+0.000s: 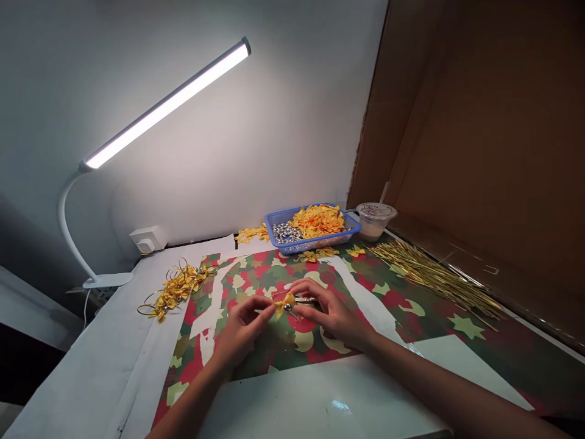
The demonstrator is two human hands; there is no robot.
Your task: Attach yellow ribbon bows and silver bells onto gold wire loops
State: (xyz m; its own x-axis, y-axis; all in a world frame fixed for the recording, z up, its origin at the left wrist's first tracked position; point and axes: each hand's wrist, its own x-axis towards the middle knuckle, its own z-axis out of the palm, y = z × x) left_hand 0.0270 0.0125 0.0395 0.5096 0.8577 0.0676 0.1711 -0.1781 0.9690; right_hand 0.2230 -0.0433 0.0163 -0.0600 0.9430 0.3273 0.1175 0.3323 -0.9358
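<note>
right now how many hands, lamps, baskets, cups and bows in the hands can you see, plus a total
hands: 2 (left hand, right hand)
yellow ribbon bow in the hands: 1
desk lamp: 1
blue plastic basket: 1
plastic cup: 1
total: 6

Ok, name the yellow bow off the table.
The bow held between the left hand and right hand; others lie in the blue basket or on paper.

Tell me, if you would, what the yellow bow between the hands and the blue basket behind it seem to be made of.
The yellow bow looks like thin ribbon or fabric with a slight sheen, judging by its soft folds, though stiff paper can't be ruled out. The blue basket looks like moulded plastic, with a smooth, even colour and a perforated wall.
</note>
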